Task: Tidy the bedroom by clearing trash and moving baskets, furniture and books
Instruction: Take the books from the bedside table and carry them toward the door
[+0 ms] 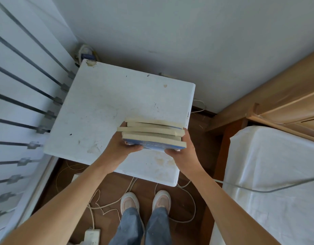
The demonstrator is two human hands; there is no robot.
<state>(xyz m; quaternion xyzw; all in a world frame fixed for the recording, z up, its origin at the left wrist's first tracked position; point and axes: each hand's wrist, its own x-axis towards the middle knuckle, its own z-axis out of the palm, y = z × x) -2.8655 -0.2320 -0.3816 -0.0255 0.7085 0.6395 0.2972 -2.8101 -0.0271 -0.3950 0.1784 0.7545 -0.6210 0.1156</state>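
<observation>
A stack of several books (152, 134) with cream page edges and a blue bottom cover hangs over the right front part of a white bedside table (103, 103). My left hand (122, 146) grips the stack's left end from below and the side. My right hand (183, 151) holds its right end, fingers under the blue cover. Whether the stack touches the tabletop I cannot tell. The tabletop is scuffed and stained, with nothing else on it.
A white barred railing (20, 106) runs along the left. A bed with a white sheet (276, 183) and a wooden headboard (285, 101) fills the right. White cables (186, 200) and a power strip (91, 236) lie on the brown floor around my shoes (145, 200).
</observation>
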